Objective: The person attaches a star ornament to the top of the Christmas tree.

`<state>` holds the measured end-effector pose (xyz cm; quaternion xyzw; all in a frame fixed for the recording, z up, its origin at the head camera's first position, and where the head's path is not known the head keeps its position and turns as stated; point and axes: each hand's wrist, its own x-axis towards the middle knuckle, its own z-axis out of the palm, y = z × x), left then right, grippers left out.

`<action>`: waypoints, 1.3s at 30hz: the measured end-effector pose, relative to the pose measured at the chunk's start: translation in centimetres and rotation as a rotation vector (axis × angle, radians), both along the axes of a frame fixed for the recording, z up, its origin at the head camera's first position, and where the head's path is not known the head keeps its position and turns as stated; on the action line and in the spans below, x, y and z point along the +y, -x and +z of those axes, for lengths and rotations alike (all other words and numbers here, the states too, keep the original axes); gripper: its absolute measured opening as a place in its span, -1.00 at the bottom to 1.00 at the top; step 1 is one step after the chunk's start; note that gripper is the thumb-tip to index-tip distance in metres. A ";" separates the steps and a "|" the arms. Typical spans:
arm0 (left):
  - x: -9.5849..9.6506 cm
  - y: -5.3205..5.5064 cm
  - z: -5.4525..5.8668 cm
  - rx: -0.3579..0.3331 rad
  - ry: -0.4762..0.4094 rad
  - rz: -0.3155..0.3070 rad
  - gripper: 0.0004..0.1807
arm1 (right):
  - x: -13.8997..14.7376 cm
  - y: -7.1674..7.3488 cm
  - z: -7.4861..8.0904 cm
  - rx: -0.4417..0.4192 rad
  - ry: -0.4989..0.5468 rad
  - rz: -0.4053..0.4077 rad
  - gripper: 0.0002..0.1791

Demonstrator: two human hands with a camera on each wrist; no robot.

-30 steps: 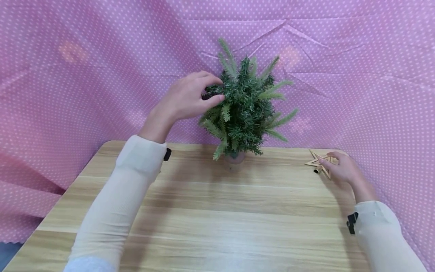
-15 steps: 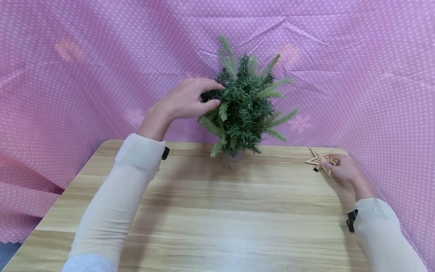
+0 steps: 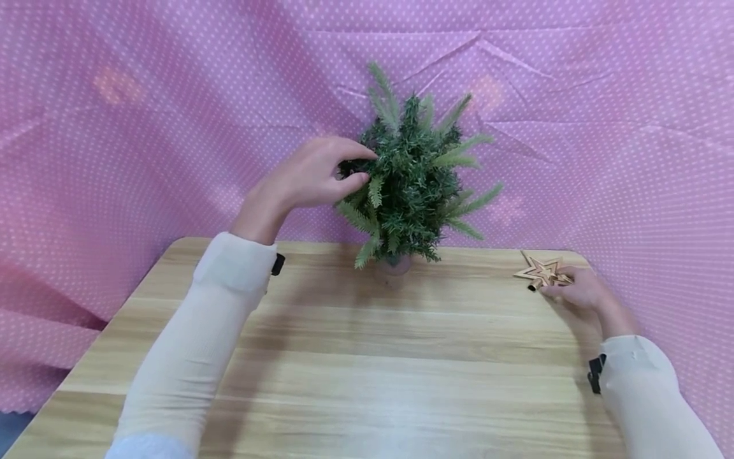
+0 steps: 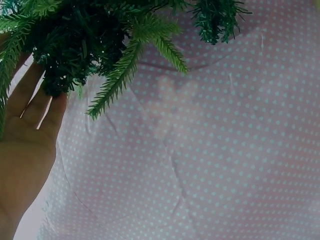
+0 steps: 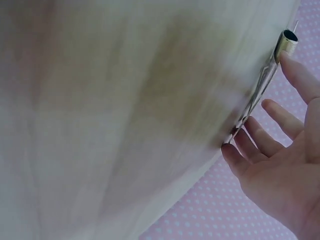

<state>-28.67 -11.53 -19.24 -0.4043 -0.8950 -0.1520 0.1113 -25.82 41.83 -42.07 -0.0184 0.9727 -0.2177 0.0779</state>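
A small artificial Christmas tree (image 3: 415, 178) stands upright at the far middle of the table. On its left side my left hand (image 3: 315, 175) curls thumb and fingers round the outer branches. The left wrist view has the fingers partly hidden behind dark green sprigs (image 4: 85, 40). Near the far right corner lies a gold star tree topper (image 3: 539, 271) with a short hollow tube (image 5: 286, 44). My right hand (image 3: 585, 293) holds it from the right, with the thumb at the tube and fingertips along the star's edge (image 5: 255, 95).
The wooden table (image 3: 367, 370) spreads in front of me, its far corners rounded. A pink cloth with white dots (image 3: 573, 95) hangs close behind the table and down both sides.
My left hand has moved slightly down along the branches. My right thumb has shifted from the star's face toward its tube, uncovering more of the star. The tree stands in place.
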 end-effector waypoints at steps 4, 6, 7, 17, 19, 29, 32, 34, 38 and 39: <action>-0.1 -0.1 -0.3 0.024 -0.033 -0.013 -0.52 | 0.0 0.0 0.1 -0.002 -0.005 0.002 -0.07; -0.2 -0.1 -0.5 0.021 -0.042 -0.016 -0.52 | 0.0 0.1 0.1 -0.002 -0.007 0.002 -0.07; -0.2 -0.1 -0.6 0.019 -0.049 -0.019 -0.53 | 0.0 0.1 0.1 -0.005 -0.008 0.001 -0.05; -0.4 -0.2 -1.3 -0.005 -0.083 -0.021 -0.51 | 0.0 0.1 -0.3 0.033 -0.032 -0.011 -0.32; -0.4 -0.2 -1.3 -0.010 -0.089 -0.017 -0.51 | 0.0 0.1 -0.2 0.034 -0.031 -0.015 -0.43; -0.5 -0.1 -1.8 0.021 -0.141 -0.046 -0.53 | -0.2 0.1 0.0 0.037 0.004 -0.027 -0.54; -0.5 0.0 -2.0 0.033 -0.147 -0.055 -0.53 | -0.3 0.2 -0.1 0.048 0.068 -0.033 -0.57; -0.5 0.0 -2.1 0.042 -0.147 -0.056 -0.53 | -0.3 0.3 -0.1 0.063 0.098 -0.034 -0.55; -0.4 0.0 -2.2 0.072 -0.151 -0.056 -0.54 | -0.3 0.4 0.1 0.096 0.095 -0.043 -0.37; -0.4 0.0 -2.3 0.081 -0.153 -0.055 -0.55 | -0.3 0.5 0.2 0.104 0.094 -0.044 -0.33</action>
